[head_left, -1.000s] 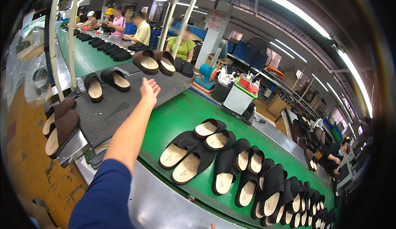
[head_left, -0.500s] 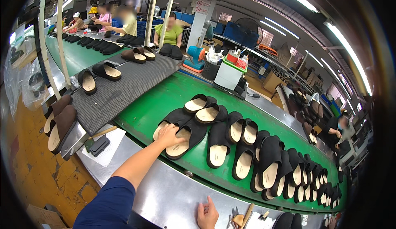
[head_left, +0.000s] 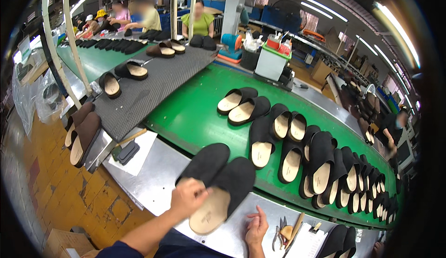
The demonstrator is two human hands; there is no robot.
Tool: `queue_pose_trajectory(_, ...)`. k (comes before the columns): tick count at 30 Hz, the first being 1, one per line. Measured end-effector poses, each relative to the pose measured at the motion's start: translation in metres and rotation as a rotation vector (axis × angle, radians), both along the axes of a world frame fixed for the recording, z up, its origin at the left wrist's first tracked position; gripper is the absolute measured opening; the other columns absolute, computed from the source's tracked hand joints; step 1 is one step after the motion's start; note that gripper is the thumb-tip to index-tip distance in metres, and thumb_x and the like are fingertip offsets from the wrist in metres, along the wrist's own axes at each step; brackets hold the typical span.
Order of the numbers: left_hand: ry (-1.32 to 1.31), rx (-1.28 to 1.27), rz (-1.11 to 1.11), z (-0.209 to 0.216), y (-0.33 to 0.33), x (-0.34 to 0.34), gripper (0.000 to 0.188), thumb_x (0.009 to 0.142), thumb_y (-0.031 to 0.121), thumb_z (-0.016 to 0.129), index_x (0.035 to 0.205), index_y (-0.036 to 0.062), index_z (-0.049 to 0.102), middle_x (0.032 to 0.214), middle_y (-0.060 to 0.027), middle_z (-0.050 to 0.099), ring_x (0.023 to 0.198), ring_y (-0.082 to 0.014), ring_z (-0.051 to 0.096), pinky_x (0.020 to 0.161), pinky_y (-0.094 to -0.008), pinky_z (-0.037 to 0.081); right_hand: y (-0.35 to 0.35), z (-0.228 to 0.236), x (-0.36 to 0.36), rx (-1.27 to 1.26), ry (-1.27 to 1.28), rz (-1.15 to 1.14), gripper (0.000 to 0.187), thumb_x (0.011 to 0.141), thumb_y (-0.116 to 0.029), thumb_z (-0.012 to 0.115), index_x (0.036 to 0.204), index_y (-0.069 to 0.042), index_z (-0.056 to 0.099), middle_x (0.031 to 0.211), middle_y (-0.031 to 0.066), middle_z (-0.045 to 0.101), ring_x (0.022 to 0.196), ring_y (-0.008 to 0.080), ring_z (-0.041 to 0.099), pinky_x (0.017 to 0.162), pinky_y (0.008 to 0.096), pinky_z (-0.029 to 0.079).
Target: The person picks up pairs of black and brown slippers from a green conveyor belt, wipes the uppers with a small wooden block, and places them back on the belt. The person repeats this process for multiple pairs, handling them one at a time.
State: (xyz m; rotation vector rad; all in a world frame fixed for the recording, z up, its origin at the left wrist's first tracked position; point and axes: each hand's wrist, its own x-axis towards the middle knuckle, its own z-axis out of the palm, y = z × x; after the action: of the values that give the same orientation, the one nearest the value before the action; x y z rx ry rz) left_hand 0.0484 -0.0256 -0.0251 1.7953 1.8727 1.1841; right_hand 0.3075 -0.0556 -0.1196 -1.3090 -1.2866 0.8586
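My left hand [head_left: 188, 197] is closed around the inner sides of a pair of black slip-on clogs [head_left: 239, 181] with pale insoles, held side by side above the metal bench [head_left: 162, 169]. Over the bench to their right is my right hand [head_left: 256, 225], fingers apart and nothing in it. Close beside that hand lie pliers [head_left: 277, 237], a wooden-handled tool [head_left: 295, 228] and a sheet of paper [head_left: 308, 241] with a clip. Another black pair [head_left: 338, 241] stands at the bench's near right.
A green conveyor belt [head_left: 186, 104] carries several black clogs [head_left: 320, 165] toward the right. On the left, a dark ribbed board [head_left: 153, 86] bears black and brown clogs. A white bin [head_left: 271, 65] stands beyond the belt. Several people work farther off.
My left hand has lifted the pair of black clogs off the belt and brought it nearer, over the bench. My right hand has moved slightly right and its fingers stay apart.
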Motion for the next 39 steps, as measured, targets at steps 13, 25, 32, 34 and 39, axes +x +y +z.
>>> queue_pose_trajectory(13,-1.038,0.163,1.214,-0.263,-0.126,-0.307,0.035,0.098,0.042,0.049,0.09,0.009,0.055,0.077,-0.0004,0.051,0.063,-0.0112,0.045,0.055,-0.0266,0.036,0.002,0.001,-0.008,0.103,-0.154,-0.02,0.042,0.092,-0.026,0.054,0.121,0.004,0.06,0.061,-0.0012,0.044,0.055,0.0089,0.04,0.052,0.0263,0.033)
queue_pose_trajectory(25,-1.778,-0.226,0.808,-0.328,-0.062,-0.284,0.045,0.097,0.047,0.047,0.116,0.0066,0.056,0.101,-0.0042,0.058,0.073,-0.0194,0.053,0.06,-0.0304,0.041,0.005,0.003,-0.001,-0.01,-0.137,-0.014,0.045,0.096,-0.034,0.05,0.121,0.002,0.06,0.064,-0.0035,0.043,0.057,0.0063,0.04,0.053,0.023,0.033)
queue_pose_trajectory(32,-1.825,-0.214,0.713,-0.308,-0.07,-0.275,0.044,0.098,0.046,0.046,0.115,0.0064,0.057,0.099,-0.0039,0.058,0.072,-0.0194,0.052,0.06,-0.0301,0.041,0.005,0.012,-0.004,-0.054,-0.078,0.023,0.046,0.094,-0.033,0.054,0.122,0.003,0.059,0.065,-0.0028,0.043,0.061,0.0073,0.041,0.058,0.0236,0.035)
queue_pose_trajectory(34,-1.831,-0.215,0.675,-0.301,-0.074,-0.271,0.044,0.098,0.045,0.045,0.115,0.0064,0.057,0.098,-0.0038,0.058,0.072,-0.0193,0.052,0.06,-0.03,0.041,0.005,0.012,-0.004,-0.04,-0.084,0.014,0.048,0.094,-0.035,0.054,0.122,0.004,0.059,0.065,-0.0028,0.043,0.06,0.0072,0.04,0.057,0.0235,0.034)
queue_pose_trajectory(39,-1.755,-0.064,0.672,-0.275,-0.09,-0.259,0.043,0.098,0.045,0.045,0.114,0.0063,0.057,0.096,-0.0036,0.058,0.071,-0.0193,0.052,0.061,-0.0298,0.041,0.004,0.015,-0.009,-0.097,-0.078,-0.009,0.047,0.099,-0.034,0.047,0.125,0.004,0.057,0.064,-0.0025,0.044,0.057,0.0061,0.041,0.054,0.0219,0.034)
